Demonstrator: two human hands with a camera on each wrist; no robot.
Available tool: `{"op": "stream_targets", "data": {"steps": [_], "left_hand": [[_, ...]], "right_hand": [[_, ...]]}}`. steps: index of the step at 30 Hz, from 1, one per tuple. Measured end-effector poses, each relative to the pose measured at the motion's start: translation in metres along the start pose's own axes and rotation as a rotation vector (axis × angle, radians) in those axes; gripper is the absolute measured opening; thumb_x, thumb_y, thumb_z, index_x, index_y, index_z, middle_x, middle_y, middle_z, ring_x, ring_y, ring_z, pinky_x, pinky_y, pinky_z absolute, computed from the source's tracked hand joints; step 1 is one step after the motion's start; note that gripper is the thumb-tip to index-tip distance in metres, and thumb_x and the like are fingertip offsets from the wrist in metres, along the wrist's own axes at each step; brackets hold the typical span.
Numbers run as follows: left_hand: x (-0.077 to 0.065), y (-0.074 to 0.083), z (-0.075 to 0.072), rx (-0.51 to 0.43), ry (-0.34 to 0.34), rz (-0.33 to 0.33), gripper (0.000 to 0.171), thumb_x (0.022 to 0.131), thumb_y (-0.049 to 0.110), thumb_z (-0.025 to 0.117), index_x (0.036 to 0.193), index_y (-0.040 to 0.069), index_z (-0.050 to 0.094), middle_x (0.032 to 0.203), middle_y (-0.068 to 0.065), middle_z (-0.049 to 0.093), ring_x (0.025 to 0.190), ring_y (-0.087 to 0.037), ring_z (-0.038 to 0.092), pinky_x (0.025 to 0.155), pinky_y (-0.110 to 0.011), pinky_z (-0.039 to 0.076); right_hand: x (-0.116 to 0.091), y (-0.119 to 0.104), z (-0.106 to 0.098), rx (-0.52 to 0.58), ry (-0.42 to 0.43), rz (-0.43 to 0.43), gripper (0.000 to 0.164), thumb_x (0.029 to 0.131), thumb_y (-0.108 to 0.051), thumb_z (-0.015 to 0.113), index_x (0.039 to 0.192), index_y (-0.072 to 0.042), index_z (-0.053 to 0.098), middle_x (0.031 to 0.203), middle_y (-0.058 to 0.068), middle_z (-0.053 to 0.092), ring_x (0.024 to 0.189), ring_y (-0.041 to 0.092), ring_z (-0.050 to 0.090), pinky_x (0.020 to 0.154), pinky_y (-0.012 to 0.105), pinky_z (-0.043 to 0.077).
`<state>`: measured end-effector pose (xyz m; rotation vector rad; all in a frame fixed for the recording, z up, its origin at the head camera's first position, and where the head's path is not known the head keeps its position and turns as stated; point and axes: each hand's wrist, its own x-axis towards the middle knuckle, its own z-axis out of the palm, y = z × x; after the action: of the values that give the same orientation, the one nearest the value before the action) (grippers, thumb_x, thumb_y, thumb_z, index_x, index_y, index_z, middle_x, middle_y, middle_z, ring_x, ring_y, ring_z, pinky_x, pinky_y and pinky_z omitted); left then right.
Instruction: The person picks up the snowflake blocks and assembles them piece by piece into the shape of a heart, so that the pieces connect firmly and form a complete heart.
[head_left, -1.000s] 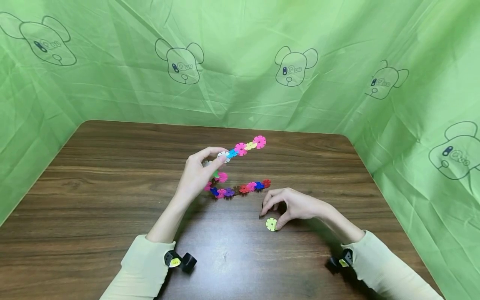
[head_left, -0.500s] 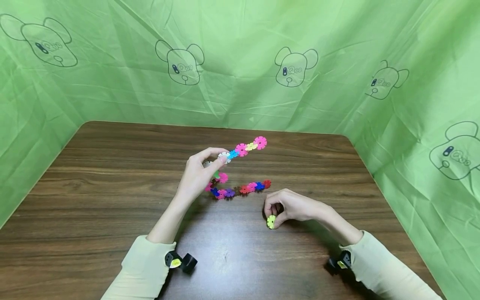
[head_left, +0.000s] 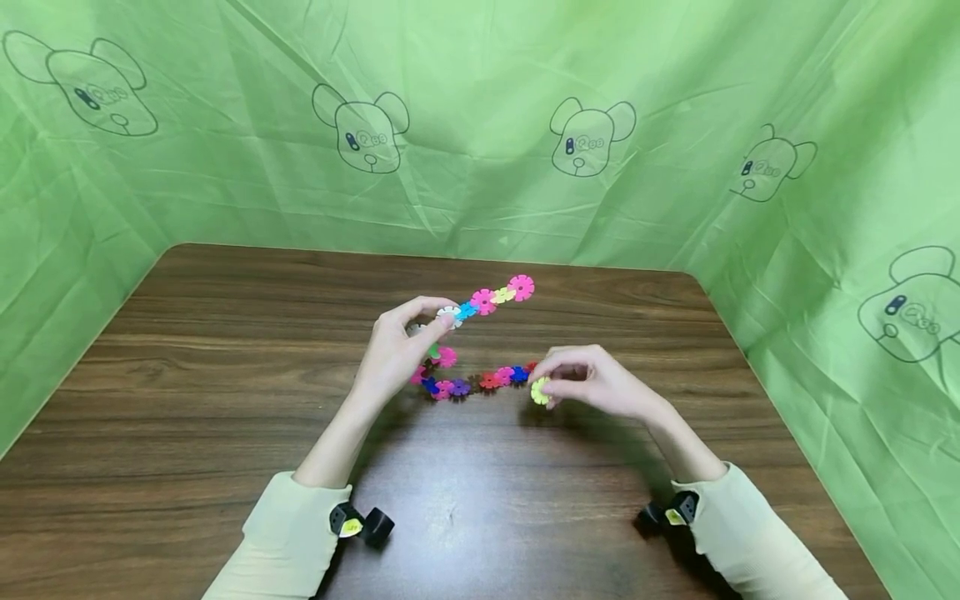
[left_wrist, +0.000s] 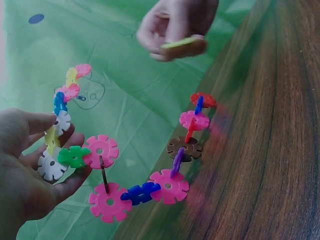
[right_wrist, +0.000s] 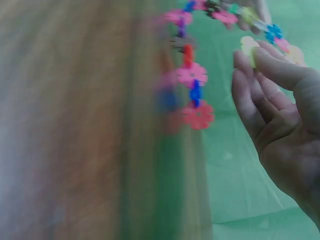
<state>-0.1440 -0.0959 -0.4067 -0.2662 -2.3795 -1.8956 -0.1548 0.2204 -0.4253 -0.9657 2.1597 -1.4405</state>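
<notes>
My left hand [head_left: 401,346] grips a curved chain of interlocking snowflake discs [left_wrist: 110,202] by its white and yellow pieces. One arm of the chain points up and away to a pink disc [head_left: 521,287]; the other bends round through green, pink, blue, purple and brown pieces to a red end disc [right_wrist: 198,115]. Between thumb and fingers, my right hand [head_left: 592,379] pinches a single yellow-green snowflake disc [head_left: 539,391]. In the head view it overlaps the red end of the chain, while the right wrist view shows a gap between them.
A brown wood-grain table [head_left: 225,400] lies beneath both hands. Green cloth [head_left: 480,192] printed with bear-head outlines hangs behind it and along the sides. Black wrist cameras [head_left: 375,527] are strapped at both sleeves.
My right hand has pinched the yellow-green disc, lifted it off the table and carried it forward to near the chain's red end. The left hand and chain have hardly moved.
</notes>
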Motion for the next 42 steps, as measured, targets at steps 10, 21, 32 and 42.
{"op": "stream_targets", "data": {"steps": [10,21,32,42], "left_hand": [[-0.001,0.0,-0.001,0.057,-0.001,0.029,0.02,0.098,0.034,0.07,0.115,0.025,0.075,0.099,-0.003,0.076,0.088,-0.025,0.069,0.071,-0.027,0.052],[-0.001,0.0,0.0,0.089,-0.014,0.044,0.02,0.098,0.035,0.071,0.115,0.028,0.075,0.097,-0.002,0.072,0.076,-0.017,0.058,0.063,-0.024,0.046],[-0.002,0.002,-0.001,0.103,-0.02,0.06,0.019,0.098,0.035,0.071,0.116,0.029,0.075,0.095,0.0,0.071,0.072,-0.016,0.055,0.06,-0.024,0.045],[-0.002,0.001,0.0,0.117,-0.034,0.081,0.02,0.099,0.036,0.07,0.117,0.029,0.074,0.096,-0.001,0.072,0.072,-0.015,0.056,0.062,-0.024,0.048]], "right_hand": [[0.013,-0.023,-0.022,-0.01,0.322,-0.058,0.039,0.086,0.001,0.08,0.124,0.003,0.07,0.103,0.0,0.074,0.079,0.008,0.07,0.071,0.023,0.057],[0.025,-0.034,-0.025,0.122,0.532,-0.052,0.037,0.093,-0.006,0.075,0.128,0.002,0.068,0.091,0.002,0.077,0.085,0.021,0.077,0.086,0.029,0.061],[0.027,-0.036,-0.025,0.051,0.571,-0.095,0.035,0.096,-0.012,0.073,0.129,0.0,0.07,0.109,0.005,0.073,0.088,0.023,0.075,0.086,0.032,0.062],[0.025,-0.036,-0.026,-0.025,0.526,-0.061,0.034,0.098,-0.016,0.071,0.131,-0.005,0.07,0.109,0.004,0.072,0.088,0.017,0.075,0.08,0.024,0.059]]}}
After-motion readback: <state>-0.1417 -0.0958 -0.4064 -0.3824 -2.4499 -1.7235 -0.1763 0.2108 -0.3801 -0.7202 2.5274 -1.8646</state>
